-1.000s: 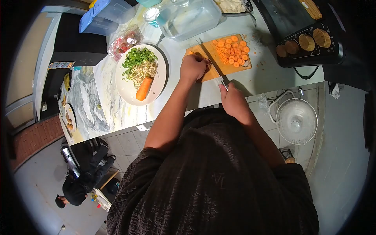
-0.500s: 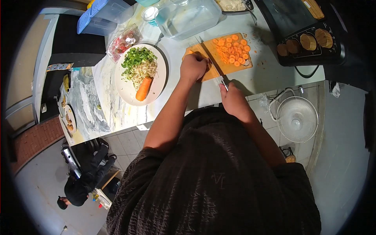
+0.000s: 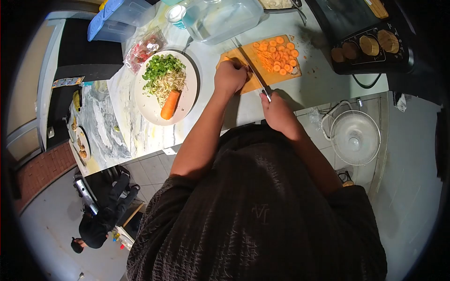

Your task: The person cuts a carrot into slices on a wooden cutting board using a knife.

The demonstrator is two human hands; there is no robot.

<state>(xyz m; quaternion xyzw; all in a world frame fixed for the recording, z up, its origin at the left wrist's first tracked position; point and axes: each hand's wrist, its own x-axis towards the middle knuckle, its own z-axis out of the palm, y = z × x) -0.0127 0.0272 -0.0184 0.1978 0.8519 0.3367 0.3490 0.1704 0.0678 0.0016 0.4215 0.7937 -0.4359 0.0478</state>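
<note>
My right hand [image 3: 278, 111] is wrapped round the handle of a knife [image 3: 253, 70], whose blade slants up and left across a wooden cutting board [image 3: 294, 78]. Beside the blade, my left hand [image 3: 230, 77] is closed over a piece of carrot [image 3: 227, 58]; only a bit of orange shows past the fingers. Carrot slices [image 3: 283, 59] and thin carrot strips [image 3: 265, 61] lie on the board, right of the knife. To the left, a round plate [image 3: 144, 107] bears chopped greens [image 3: 162, 68], bean sprouts [image 3: 165, 86] and a peeled carrot [image 3: 170, 105].
A clear plastic container [image 3: 225, 23] and a white tub [image 3: 176, 16] stand behind the board. A bag of red items [image 3: 145, 49] lies beyond the plate. A black appliance with knobs [image 3: 370, 47] is at the right. Below the counter edge sits a fan [image 3: 355, 138]. Another person [image 3: 93, 229] is at lower left.
The view has shifted slightly, moving the counter things a little up and left. Both hands keep their holds, and the knife stays beside my left hand.
</note>
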